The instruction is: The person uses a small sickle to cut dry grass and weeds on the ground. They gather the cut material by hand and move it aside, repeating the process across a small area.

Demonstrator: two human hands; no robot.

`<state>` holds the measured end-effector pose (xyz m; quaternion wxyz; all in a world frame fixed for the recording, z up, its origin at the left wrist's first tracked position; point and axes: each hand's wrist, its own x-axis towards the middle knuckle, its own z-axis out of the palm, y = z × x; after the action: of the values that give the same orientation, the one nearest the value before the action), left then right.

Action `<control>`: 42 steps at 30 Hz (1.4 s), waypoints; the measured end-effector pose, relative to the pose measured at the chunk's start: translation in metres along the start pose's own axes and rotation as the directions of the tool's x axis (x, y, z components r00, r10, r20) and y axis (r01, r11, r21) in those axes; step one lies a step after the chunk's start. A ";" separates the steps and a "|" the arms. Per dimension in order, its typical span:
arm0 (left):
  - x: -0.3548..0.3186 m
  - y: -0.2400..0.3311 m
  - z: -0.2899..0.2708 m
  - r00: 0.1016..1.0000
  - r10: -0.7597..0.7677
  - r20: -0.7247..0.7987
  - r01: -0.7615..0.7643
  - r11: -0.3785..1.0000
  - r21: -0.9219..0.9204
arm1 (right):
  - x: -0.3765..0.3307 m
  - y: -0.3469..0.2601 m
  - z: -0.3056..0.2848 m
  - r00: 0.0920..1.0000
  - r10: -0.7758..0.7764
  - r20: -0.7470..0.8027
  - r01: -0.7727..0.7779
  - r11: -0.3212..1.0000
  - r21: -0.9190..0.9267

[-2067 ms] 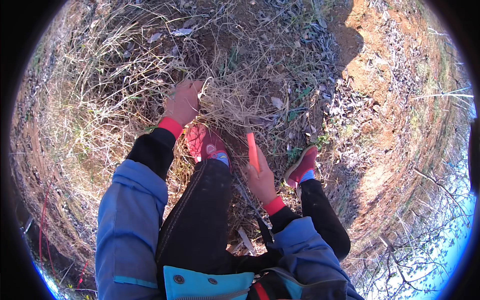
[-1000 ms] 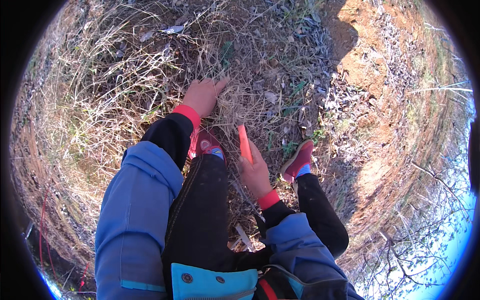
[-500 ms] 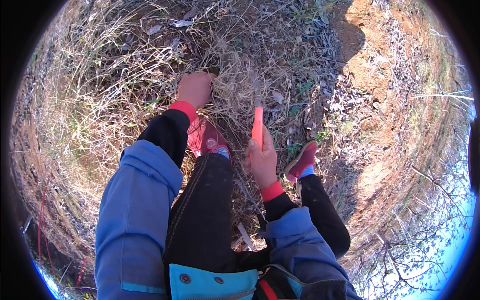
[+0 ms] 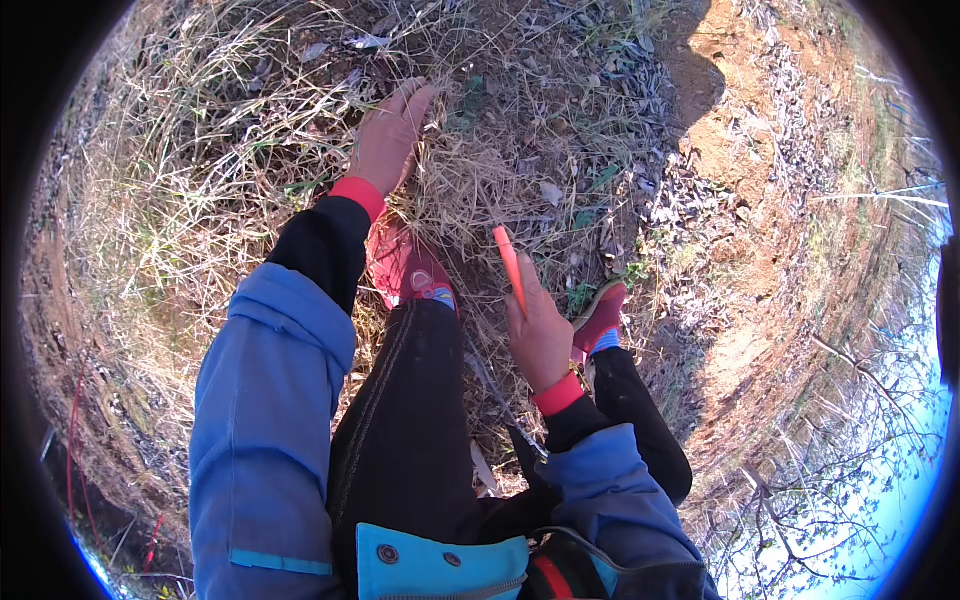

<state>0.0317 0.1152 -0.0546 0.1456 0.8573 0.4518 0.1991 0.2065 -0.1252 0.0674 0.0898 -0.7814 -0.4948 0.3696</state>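
Note:
My left hand (image 4: 392,138) reaches out over the dry grass (image 4: 470,170), its fingers stretched out and laid along the stalks just beyond my left shoe (image 4: 405,268). It looks open, though the palm side is hidden. Closed around the orange handle of a tool (image 4: 509,268) is my right hand (image 4: 541,325), between my two shoes. The handle points up and slightly left toward the grass. Whatever extends past its tip is too blended with the straw to make out.
My right shoe (image 4: 602,315) stands beside the right hand. Dry leaves (image 4: 690,205) and bare reddish soil (image 4: 735,130) lie to the right. Taller dry grass (image 4: 180,180) covers the left. Thin bare branches (image 4: 790,530) show at the lower right.
My left hand has moved farther out, and its curled fingers have straightened. My right hand has drawn back slightly toward me and right, tilting the orange handle to the left.

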 end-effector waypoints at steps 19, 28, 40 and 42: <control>0.001 -0.027 0.013 0.905 -0.040 0.423 0.033 0.999 0.024 | 0.105 0.024 0.002 0.955 -0.093 -0.280 0.172 0.947 0.272; -0.005 -0.038 0.016 0.940 0.087 0.331 -0.060 0.994 -0.090 | 0.108 0.029 0.044 0.997 0.070 -0.020 -0.067 0.988 0.137; -0.024 -0.033 0.004 0.894 0.017 0.448 0.091 0.972 -0.217 | 0.089 0.040 0.047 0.998 0.066 0.013 -0.062 0.836 0.545; -0.025 -0.038 0.005 0.960 0.106 0.257 -0.026 0.954 -0.299 | 0.119 0.026 0.054 0.992 -0.123 -0.038 0.127 0.879 0.460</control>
<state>-0.0061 0.1149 -0.0804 0.3245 0.8601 0.3640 0.1497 0.2174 -0.0502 -0.0429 0.2985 -0.7053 -0.4417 0.4672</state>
